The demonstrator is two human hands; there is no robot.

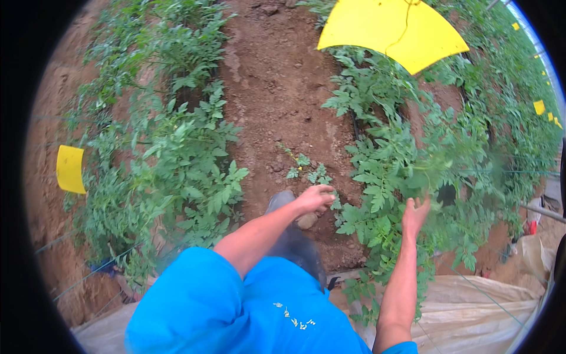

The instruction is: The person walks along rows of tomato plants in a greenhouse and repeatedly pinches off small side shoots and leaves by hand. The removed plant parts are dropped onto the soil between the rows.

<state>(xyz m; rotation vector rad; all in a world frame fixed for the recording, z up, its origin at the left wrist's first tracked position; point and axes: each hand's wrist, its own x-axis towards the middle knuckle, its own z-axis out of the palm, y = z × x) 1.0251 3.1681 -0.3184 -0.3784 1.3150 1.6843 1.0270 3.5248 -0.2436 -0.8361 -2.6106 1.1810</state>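
My left hand (315, 199) is above the soil path with its fingers bent. Beside its fingertips is a leafy shoot with small yellow flowers (319, 174); whether the fingers grip it or it lies on the ground is unclear. My right hand (415, 214) reaches in among the leaves of the right-hand row of tomato-like plants (376, 194). Motion blurs its fingers and the foliage around them, so whether they pinch a stem cannot be seen. A shoe (307, 220) shows partly below my left hand.
A large yellow sticky trap (389, 31) hangs close over the right row. Another yellow card (70, 169) is at the left row of plants (177, 168). Bare soil (283, 88) runs between the rows. Green strings (508, 171) cross the sides; pale sheeting (477, 305) lies behind me.
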